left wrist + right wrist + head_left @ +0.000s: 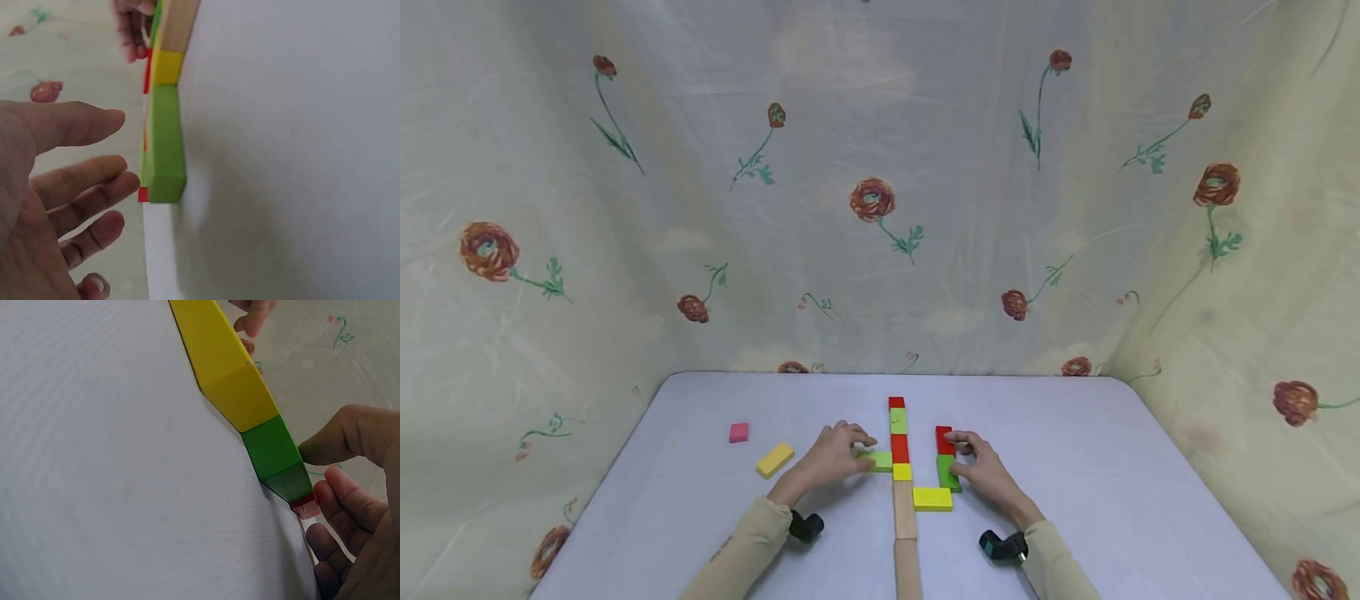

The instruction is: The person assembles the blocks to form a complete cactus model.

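A light green block lies crosswise, its end against a column of blocks. My left hand hovers by its outer end; in the left wrist view the thumb and fingers are spread, with nothing between them. Right of the column, a red block and a dark green block lie end to end. My right hand is at this pair, thumb at the green block and fingertips at the red one, without a curled grip. A yellow block joins the column's right side below the green block.
The column runs up the white table, with wooden blocks near me, then a small yellow block, a red block, a light green block and a red end block. A pink block and yellow block lie left.
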